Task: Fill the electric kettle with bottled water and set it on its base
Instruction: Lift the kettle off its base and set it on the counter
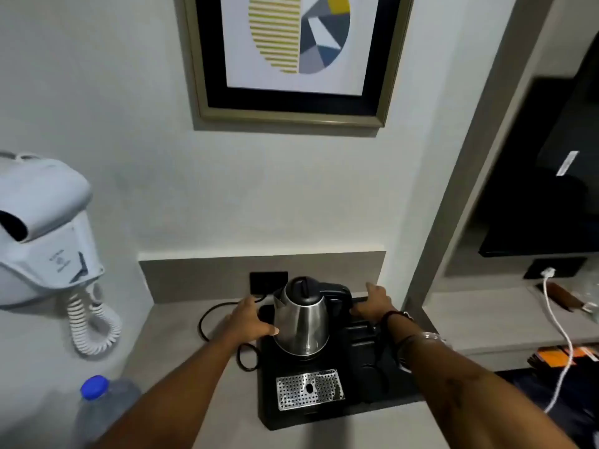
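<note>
Water bottle [103, 406] closest to the lens, bottom left on the desk [181, 367], blue cap on, so nothing poured yet by the look of it. Pretty much at the very start: kettle [301, 315] upright with lid down, sitting on the black tray [324, 413] toward the back, apparently on its base though the base itself hidden underneath. Still to do: lift kettle, open lid, uncap bottle, pour, set back down.

Left hand [249, 322] just beside the steel body on its left, thumb tip touching or near enough, fingers [241, 307] loosely apart and not wrapped round anything. Right hand [376, 303] past the black handle on the right side, spread flat over the tray's back edge, fingers apart too; gripping the handle? Doesn't look like it, but partly hidden. Kettle squarely between both hands. Black cord [207, 319] looping off left, worth not snagging on the lift.
</note>
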